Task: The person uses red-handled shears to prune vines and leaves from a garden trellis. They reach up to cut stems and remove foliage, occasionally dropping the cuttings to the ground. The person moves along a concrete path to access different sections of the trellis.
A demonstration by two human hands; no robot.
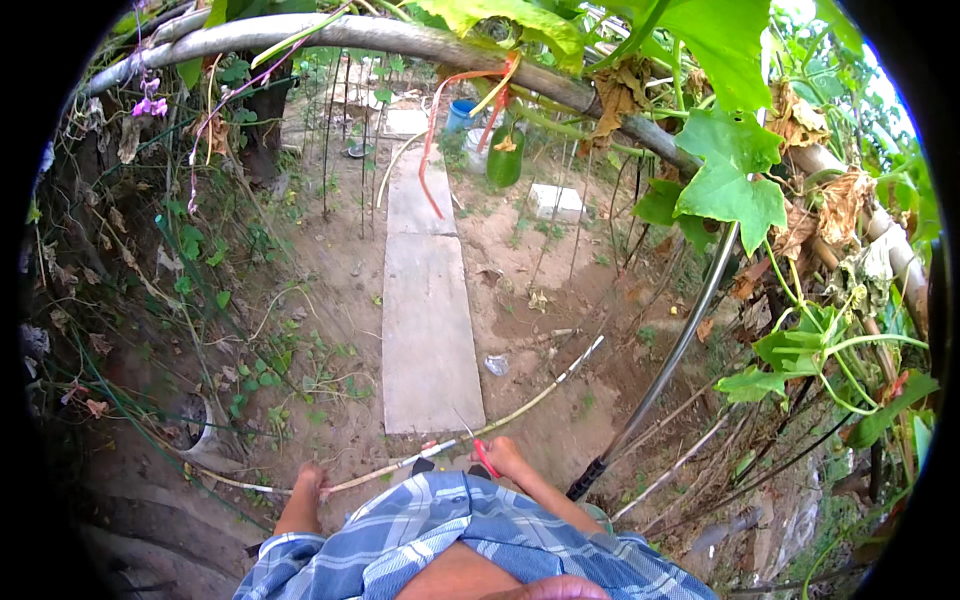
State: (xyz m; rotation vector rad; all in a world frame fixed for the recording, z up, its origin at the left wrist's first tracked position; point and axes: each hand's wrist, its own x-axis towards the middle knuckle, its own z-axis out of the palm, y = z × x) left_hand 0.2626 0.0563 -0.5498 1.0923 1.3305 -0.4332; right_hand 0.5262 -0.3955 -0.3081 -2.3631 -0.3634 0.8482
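A long, thin bent pole (540, 395), yellowish with white bands, lies across the front of my body, running from lower left up to the right. My left hand (312, 479) is closed round its left part. In my right hand (503, 457) is a pair of red-handled scissors (485, 458), with the thin blades pointing up and away beside the pole. My fingers partly hide the handles. Farther ahead, a green gourd (505, 158) hangs from the vine under a curved overhead pole (360, 32). Red strips (427, 160) dangle next to it.
A pale slab path (425, 320) runs ahead over bare soil. A blue bucket (461, 115) and a white block (556, 202) stand farther off. A dark metal pole (680, 350) slants up on the right beside leafy vines (735, 170). Dry stems crowd the left.
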